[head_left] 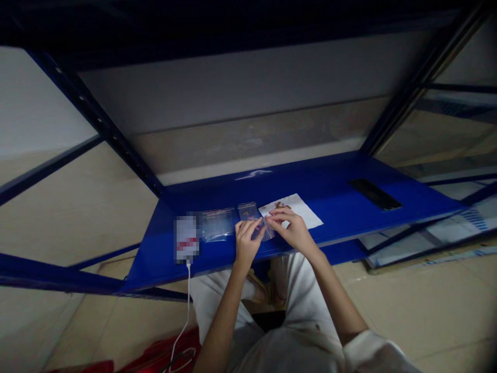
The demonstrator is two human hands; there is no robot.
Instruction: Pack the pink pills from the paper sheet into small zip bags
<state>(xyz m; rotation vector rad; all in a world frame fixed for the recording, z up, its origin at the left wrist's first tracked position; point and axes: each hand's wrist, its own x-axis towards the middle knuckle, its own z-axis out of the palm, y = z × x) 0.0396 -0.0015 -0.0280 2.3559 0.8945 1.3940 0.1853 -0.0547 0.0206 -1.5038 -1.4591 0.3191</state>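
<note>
At the front edge of the blue shelf [330,181], both hands meet over a small clear bag [267,233].
Left hand [247,237] and right hand [294,231] each pinch it narrowly; whether the right fingertips also hold a small piece, I cannot tell. The step in hand looks like fine work at the bag's mouth, so the next move calls for a light, steady pinch that keeps the film parted. From the bag, white paper [308,216] bearing small coloured pieces [285,205] lies at one o'clock, another little bag [247,210] at eleven, flat clear bags [218,226] at nine, and a dark phone [375,195] towards three.
</note>
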